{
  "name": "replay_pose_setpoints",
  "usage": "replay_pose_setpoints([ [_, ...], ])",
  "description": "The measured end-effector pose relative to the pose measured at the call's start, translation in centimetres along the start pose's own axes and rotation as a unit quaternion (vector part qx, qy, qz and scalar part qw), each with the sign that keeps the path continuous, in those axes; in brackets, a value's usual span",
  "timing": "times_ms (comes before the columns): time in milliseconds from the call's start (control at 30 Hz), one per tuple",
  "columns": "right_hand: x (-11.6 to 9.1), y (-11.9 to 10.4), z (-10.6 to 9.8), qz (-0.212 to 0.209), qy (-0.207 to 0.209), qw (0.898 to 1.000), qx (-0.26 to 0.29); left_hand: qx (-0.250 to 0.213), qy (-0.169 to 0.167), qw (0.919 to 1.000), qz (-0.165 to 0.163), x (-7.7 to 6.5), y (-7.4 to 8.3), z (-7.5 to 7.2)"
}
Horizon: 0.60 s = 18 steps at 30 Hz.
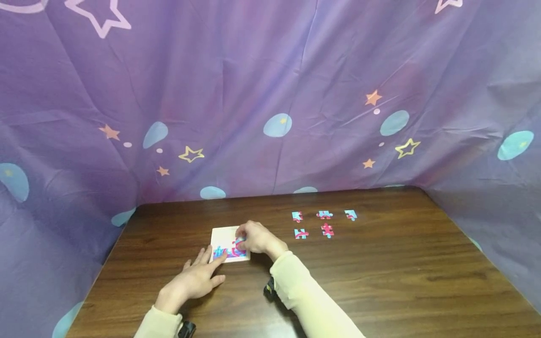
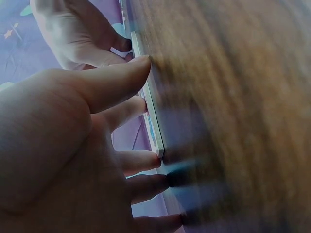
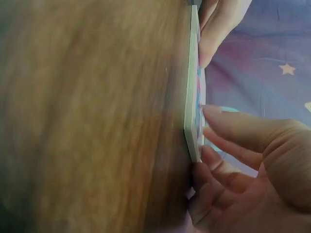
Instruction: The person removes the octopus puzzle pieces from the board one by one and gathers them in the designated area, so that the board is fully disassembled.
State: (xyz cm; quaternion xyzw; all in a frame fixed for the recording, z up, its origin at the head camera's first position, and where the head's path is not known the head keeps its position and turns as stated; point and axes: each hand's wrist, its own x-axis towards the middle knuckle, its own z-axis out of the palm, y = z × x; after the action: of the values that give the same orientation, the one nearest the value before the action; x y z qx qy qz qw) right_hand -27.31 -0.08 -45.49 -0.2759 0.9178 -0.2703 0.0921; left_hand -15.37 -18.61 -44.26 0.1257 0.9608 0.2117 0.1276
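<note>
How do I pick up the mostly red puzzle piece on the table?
I'd come from above on the near side, maybe with your right hand, which is closer, and pinch its left and right edges. The red puzzle piece lies flat, so fingers probably can't get underneath, but bare wood beside it leaves room. Its knobs stick out, giving fingertips something to catch.

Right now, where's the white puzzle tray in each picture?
Head: the white puzzle tray is in the lower half, left of centre, seen from above.
Left wrist: the tray is edge-on, a thin slanting strip near the middle.
Right wrist: the tray is edge-on again, right of centre.
Shared landmark: the right hand, at the tray in all three.
</note>
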Motion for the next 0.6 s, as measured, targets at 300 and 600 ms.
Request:
replay_pose_setpoints([
  [300, 0.4, 1.0, 0.2, -0.002, -0.024, 0.999, 0.04, 0.003, -0.006, 1.0, -0.007, 0.0, 0.1, 0.1],
  [600, 0.2, 1.3, -0.1, -0.031, -0.027, 0.996, 0.075, 0.012, 0.001, 0.9999, -0.002, 0.1, 0.1, 0.1],
])
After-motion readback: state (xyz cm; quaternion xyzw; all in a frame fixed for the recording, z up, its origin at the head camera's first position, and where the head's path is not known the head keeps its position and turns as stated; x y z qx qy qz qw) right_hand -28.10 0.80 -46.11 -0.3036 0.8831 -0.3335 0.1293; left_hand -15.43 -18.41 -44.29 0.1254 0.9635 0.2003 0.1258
